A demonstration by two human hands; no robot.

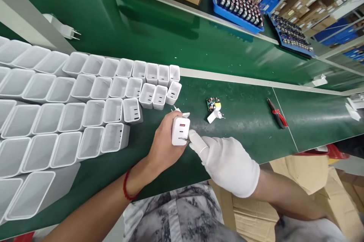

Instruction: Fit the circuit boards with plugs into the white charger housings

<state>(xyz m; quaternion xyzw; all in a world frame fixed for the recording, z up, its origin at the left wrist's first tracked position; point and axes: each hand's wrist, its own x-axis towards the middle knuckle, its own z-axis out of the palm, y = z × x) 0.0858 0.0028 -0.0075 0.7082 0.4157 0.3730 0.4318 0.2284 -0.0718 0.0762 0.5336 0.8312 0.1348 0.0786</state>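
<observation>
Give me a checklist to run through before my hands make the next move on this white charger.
1. White charger gripped in the left hand: ok, its port face is in view.
2. Thin metal tool at the charger's face: ok, it reaches the end farthest from the red port.
3. Tool tip seated in an opening: cannot tell, too small to see.
4. Both hands gloved: not ok; the right hand wears a white glove, the left is bare.
5. Red-handled pliers away from both hands: ok, lying on the bench to the right.
6. Loose circuit board enclosed: not ok, it lies exposed by a white plug piece.
</observation>
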